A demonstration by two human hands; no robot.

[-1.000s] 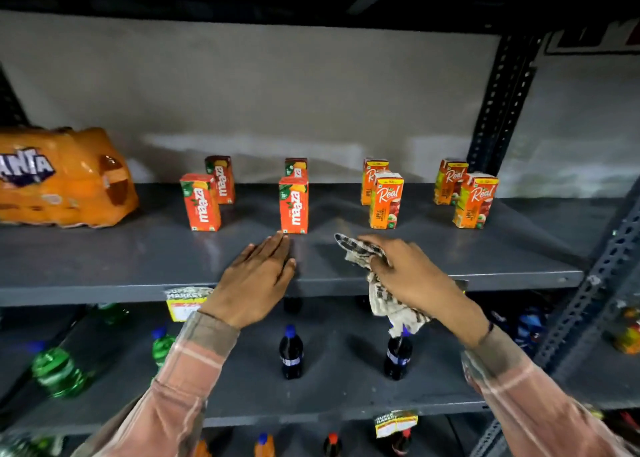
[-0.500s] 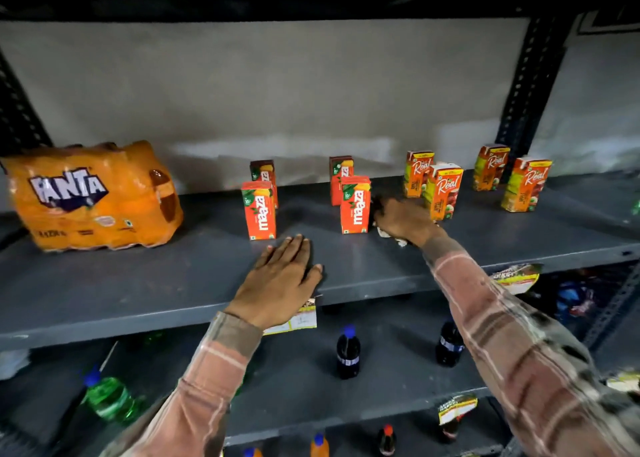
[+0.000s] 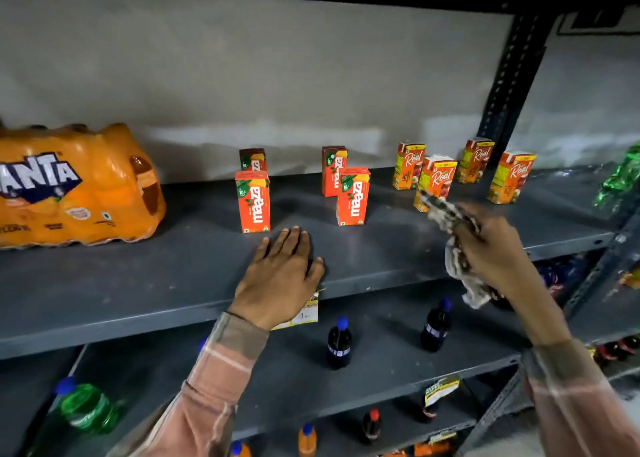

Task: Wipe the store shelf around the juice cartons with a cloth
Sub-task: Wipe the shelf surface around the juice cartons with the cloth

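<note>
Our left hand (image 3: 280,276) lies flat and open, palm down, on the front of the grey shelf (image 3: 173,276), just in front of the nearest Maaza carton (image 3: 252,201). Our right hand (image 3: 491,249) is closed around the checked cloth (image 3: 457,259), raised near the shelf's front edge, close to the front Real carton (image 3: 437,179); motion blur hides whether cloth touches shelf. Fanta pack (image 3: 74,186) sits far left.
</note>
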